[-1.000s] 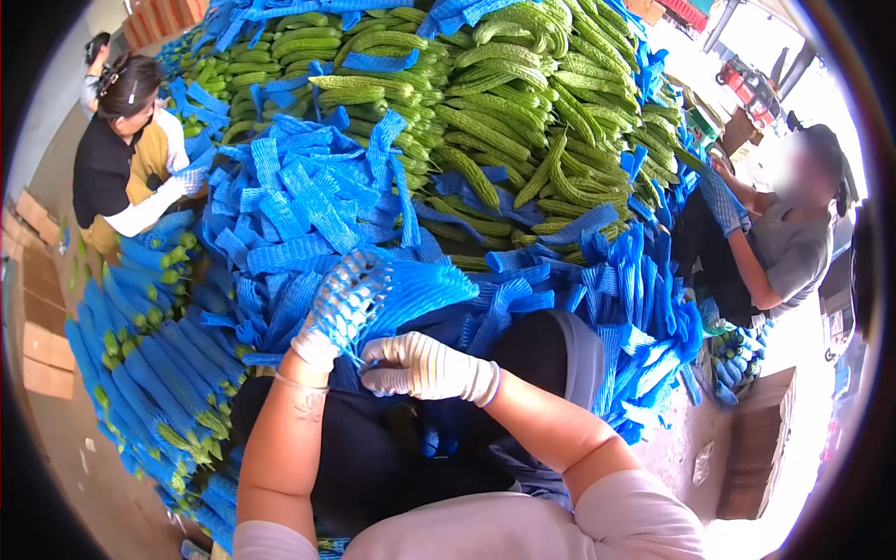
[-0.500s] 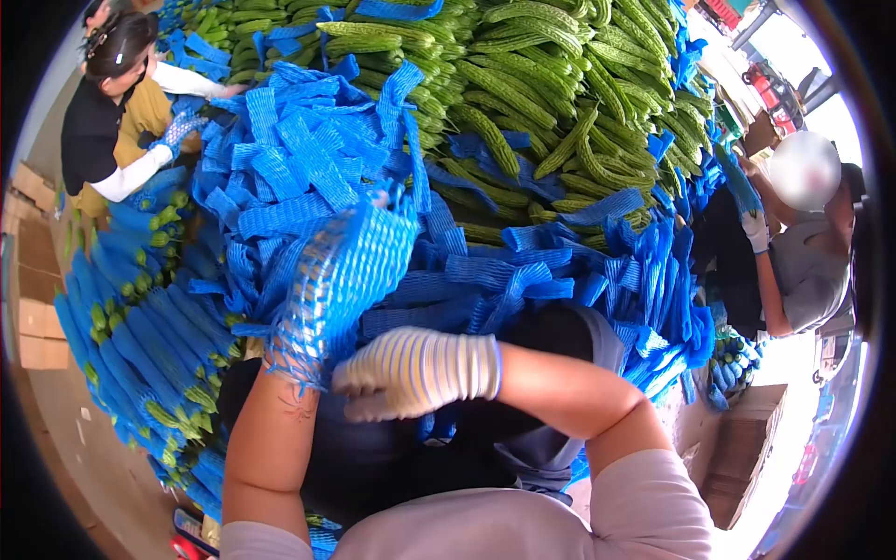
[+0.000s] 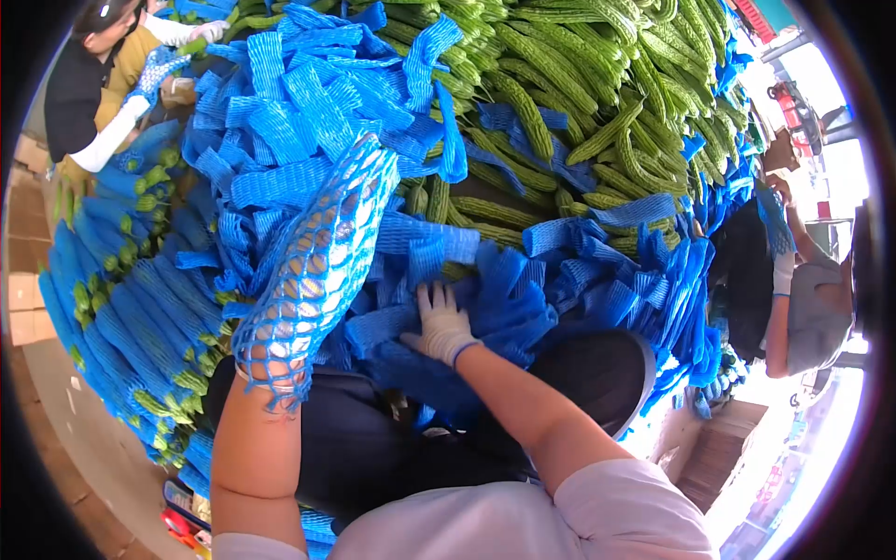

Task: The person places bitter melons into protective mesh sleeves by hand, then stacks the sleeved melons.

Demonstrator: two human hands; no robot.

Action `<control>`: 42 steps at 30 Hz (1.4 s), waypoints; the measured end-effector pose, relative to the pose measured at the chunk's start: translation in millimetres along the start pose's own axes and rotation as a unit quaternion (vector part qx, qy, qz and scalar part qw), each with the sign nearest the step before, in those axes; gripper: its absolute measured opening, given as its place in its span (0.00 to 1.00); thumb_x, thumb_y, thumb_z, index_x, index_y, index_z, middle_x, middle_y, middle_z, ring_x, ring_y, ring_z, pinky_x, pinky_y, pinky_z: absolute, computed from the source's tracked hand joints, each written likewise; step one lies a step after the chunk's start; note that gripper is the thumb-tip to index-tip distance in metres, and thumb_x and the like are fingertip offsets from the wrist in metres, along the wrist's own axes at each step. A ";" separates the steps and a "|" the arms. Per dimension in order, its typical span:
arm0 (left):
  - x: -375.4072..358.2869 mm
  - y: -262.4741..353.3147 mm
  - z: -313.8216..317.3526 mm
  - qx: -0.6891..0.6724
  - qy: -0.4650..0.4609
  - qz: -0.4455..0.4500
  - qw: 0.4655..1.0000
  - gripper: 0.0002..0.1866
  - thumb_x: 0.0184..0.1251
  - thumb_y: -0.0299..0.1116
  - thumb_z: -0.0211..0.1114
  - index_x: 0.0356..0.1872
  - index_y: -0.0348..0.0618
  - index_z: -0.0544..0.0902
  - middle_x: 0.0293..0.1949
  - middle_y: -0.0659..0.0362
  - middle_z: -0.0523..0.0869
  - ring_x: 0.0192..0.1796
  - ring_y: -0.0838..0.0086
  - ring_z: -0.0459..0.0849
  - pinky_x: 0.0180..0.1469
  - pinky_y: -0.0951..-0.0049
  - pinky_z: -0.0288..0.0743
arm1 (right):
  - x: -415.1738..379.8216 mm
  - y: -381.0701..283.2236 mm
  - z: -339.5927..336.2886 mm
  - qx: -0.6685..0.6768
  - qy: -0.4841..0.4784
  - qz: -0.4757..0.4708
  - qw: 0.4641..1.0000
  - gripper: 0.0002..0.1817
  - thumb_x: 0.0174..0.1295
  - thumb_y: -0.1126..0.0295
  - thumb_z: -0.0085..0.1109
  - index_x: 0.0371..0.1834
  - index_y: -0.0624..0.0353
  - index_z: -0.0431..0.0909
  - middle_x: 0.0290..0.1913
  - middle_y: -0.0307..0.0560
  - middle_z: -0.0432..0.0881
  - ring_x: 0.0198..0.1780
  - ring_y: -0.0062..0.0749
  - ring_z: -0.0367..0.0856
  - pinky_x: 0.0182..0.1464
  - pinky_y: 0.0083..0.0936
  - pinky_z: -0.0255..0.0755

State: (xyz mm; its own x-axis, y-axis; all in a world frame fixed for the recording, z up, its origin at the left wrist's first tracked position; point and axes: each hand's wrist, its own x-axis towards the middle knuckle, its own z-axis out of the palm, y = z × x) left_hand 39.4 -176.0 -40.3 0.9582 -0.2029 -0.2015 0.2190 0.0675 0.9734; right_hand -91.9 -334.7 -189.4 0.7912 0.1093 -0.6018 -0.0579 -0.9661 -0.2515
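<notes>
A blue foam net sleeve (image 3: 313,266) is pulled over my left hand (image 3: 347,219) and down past the wrist. White glove fabric shows through its mesh, and the hand looks stretched out, tapering to the fingertips. My right hand (image 3: 441,327), in a white glove, lies with fingers spread on a heap of loose blue net sleeves (image 3: 509,294) before my knees. It is open and grips nothing visible. More loose sleeves (image 3: 317,112) are piled beyond my left hand. Long, ridged green bitter gourds (image 3: 560,79) are stacked behind.
Bitter gourds in blue sleeves (image 3: 154,322) lie in rows at my left. A co-worker (image 3: 84,93) at upper left has a net-covered hand and a gloved one. Another person (image 3: 807,308) sits at right, holding a blue sleeve. A cardboard box (image 3: 719,448) stands at lower right.
My right hand has left my left wrist and moved forward onto the loose sleeves, its fingers spreading. The sleeve on my left hand now lies stretched longer and narrower over hand and wrist.
</notes>
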 end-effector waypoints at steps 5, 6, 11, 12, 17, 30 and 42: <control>-14.5 -10.8 -9.3 -0.017 -0.019 -0.049 0.998 0.29 0.72 0.50 0.51 0.67 0.44 0.66 0.56 0.54 0.79 0.50 0.74 0.81 0.45 0.73 0.79 | -37.8 -15.9 9.0 0.042 -0.135 -0.064 0.988 0.50 0.52 0.49 0.63 0.75 0.52 0.47 0.70 0.68 0.57 0.65 0.60 0.67 0.63 0.45 0.65; -19.8 -12.9 -7.2 -0.023 -0.024 -0.056 0.998 0.29 0.72 0.50 0.51 0.67 0.44 0.66 0.56 0.54 0.79 0.49 0.74 0.81 0.45 0.73 0.79 | -42.6 -19.5 12.8 0.043 -0.136 -0.061 0.988 0.50 0.52 0.49 0.63 0.75 0.52 0.47 0.70 0.68 0.57 0.65 0.60 0.67 0.63 0.45 0.65; -46.1 -19.2 -15.3 -0.047 -0.038 -0.083 0.995 0.29 0.72 0.51 0.52 0.67 0.44 0.66 0.55 0.54 0.79 0.48 0.75 0.82 0.44 0.74 0.79 | -56.5 -34.5 29.4 -0.058 -0.097 -0.193 0.975 0.43 0.55 0.53 0.60 0.73 0.54 0.55 0.68 0.73 0.57 0.60 0.60 0.72 0.61 0.45 0.67; -43.0 -20.2 -7.8 -0.049 -0.041 -0.089 0.994 0.29 0.72 0.51 0.52 0.67 0.44 0.66 0.54 0.54 0.79 0.48 0.75 0.82 0.44 0.74 0.79 | -56.0 -35.7 26.3 -0.049 -0.113 -0.198 0.972 0.41 0.56 0.54 0.60 0.72 0.55 0.57 0.68 0.74 0.56 0.59 0.60 0.73 0.61 0.44 0.67; -68.5 -23.6 -11.2 -0.069 -0.058 -0.106 0.990 0.30 0.72 0.51 0.52 0.67 0.44 0.65 0.53 0.54 0.80 0.46 0.75 0.82 0.43 0.74 0.79 | 19.4 22.1 6.6 0.252 -0.133 -0.230 0.930 0.28 0.57 0.56 0.61 0.59 0.59 0.74 0.58 0.58 0.76 0.60 0.47 0.74 0.62 0.35 0.67; -50.7 -31.9 -6.1 -0.129 -0.075 -0.163 0.975 0.30 0.72 0.52 0.52 0.67 0.44 0.65 0.50 0.55 0.81 0.42 0.75 0.82 0.41 0.76 0.79 | 149.4 149.9 -69.0 -0.072 -0.043 0.127 0.988 0.37 0.56 0.64 0.57 0.72 0.47 0.58 0.60 0.59 0.75 0.60 0.49 0.75 0.62 0.38 0.68; -58.0 -17.8 -9.3 -0.162 -0.130 -0.196 0.958 0.31 0.71 0.53 0.52 0.67 0.44 0.65 0.47 0.56 0.82 0.39 0.76 0.83 0.38 0.77 0.79 | 46.7 154.6 -215.4 0.276 0.236 -0.035 0.931 0.35 0.42 0.65 0.71 0.56 0.62 0.69 0.44 0.51 0.82 0.47 0.40 0.81 0.54 0.29 0.72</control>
State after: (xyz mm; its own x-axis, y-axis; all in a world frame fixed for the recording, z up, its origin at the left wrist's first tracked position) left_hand -18.4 -156.4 -46.9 0.7212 -0.5086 -0.4703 0.6392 0.2270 0.7348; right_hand 67.3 -529.3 -93.1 0.9766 -0.0738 -0.2018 -0.1974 -0.6797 -0.7065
